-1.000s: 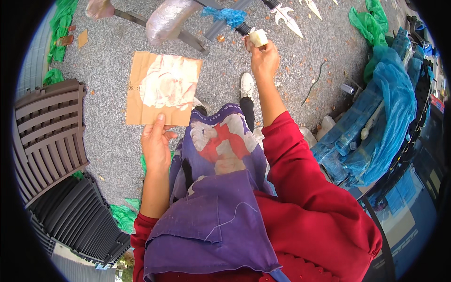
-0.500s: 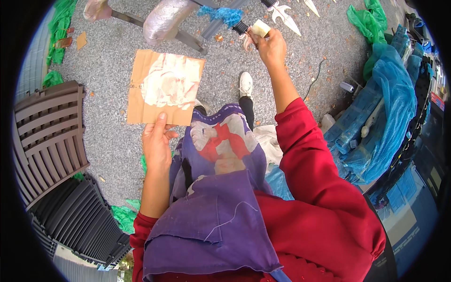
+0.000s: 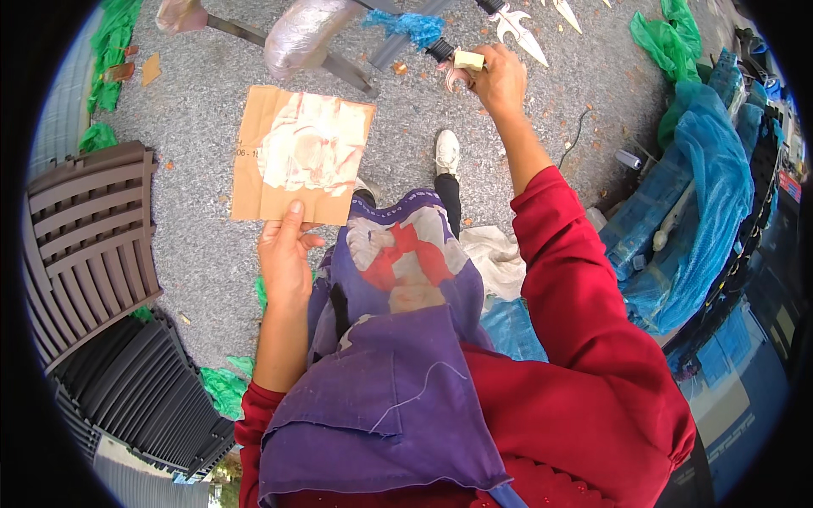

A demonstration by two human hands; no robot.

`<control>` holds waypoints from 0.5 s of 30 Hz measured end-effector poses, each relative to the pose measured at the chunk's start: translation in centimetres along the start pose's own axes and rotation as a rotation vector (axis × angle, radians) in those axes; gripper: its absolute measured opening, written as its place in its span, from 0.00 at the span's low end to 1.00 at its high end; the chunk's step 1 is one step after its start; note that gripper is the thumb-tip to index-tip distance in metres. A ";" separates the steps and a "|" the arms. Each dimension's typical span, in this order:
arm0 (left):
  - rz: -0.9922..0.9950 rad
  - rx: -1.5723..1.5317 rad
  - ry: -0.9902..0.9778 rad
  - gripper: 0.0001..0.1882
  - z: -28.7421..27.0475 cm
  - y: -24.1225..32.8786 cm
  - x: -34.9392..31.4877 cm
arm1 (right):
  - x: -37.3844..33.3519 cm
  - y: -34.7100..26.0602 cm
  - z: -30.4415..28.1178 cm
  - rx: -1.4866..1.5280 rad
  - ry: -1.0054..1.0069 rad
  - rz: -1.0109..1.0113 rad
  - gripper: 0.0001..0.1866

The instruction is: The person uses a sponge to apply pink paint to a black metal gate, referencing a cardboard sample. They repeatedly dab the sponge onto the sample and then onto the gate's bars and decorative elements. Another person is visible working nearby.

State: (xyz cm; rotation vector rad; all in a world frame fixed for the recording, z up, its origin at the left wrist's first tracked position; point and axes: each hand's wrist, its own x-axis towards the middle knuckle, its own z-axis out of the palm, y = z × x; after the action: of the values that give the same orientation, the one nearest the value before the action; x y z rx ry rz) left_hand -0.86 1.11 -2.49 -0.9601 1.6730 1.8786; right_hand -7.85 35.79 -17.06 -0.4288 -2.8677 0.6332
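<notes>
My left hand (image 3: pixel 284 258) grips the lower edge of a square piece of cardboard (image 3: pixel 326 208), thumb on top. Wet-looking pinkish-white paint (image 3: pixel 309 152) is smeared over most of its face. Reaching forward, my right hand (image 3: pixel 503 83) is closed around a small pale yellow sponge block (image 3: pixel 468 60). The sponge is at a spearhead-shaped metal ornament (image 3: pixel 457 79) with a black collar, partly hidden by my fingers; whether they touch is hard to tell. Behind that collar, blue plastic wrap (image 3: pixel 413 29) covers part of a grey metal bar.
More pale spearheads (image 3: pixel 521 34) point toward me at the far side. A plastic-wrapped bundle (image 3: pixel 305 38) lies across metal bars. Brown slatted panels (image 3: pixel 93 237) stack on the left. Blue netting (image 3: pixel 707 195) and green plastic (image 3: pixel 669 38) lie on the right, and a can (image 3: pixel 627 158) nearby.
My right hand has come slightly nearer and to the right, and the sponge has turned to lie more level. My left hand holds the cardboard almost as before. The view has shifted slightly.
</notes>
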 end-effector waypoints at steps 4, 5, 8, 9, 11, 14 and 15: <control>0.002 -0.022 0.022 0.09 0.1 -0.1 -0.1 | 0.0 1.7 -0.2 0.022 0.068 0.071 0.09; -0.002 -0.023 0.022 0.09 0.0 -0.1 -0.1 | 0.0 1.2 -0.3 0.025 0.040 0.024 0.10; -0.008 -0.020 0.013 0.09 -0.3 -0.3 0.1 | 0.2 0.1 0.1 -0.008 -0.055 -0.034 0.10; -0.007 -0.016 0.008 0.09 -0.1 -0.2 0.1 | 0.5 0.4 0.3 -0.030 -0.033 -0.004 0.10; -0.003 -0.013 0.005 0.09 0.0 -0.2 -0.1 | 1.5 1.2 -0.1 -0.073 0.010 0.052 0.10; 0.002 -0.014 0.003 0.09 0.1 -0.2 -0.2 | 1.5 1.2 -0.4 0.016 0.040 0.022 0.10; 0.002 -0.014 0.001 0.09 0.1 -0.3 -0.2 | 1.2 1.1 -0.4 0.035 0.042 -0.013 0.10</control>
State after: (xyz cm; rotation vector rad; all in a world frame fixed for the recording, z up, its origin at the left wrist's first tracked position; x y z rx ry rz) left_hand -0.57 1.32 -2.53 -0.9646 1.6643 1.8939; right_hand -8.65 37.25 -17.04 -0.4130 -2.8135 0.6634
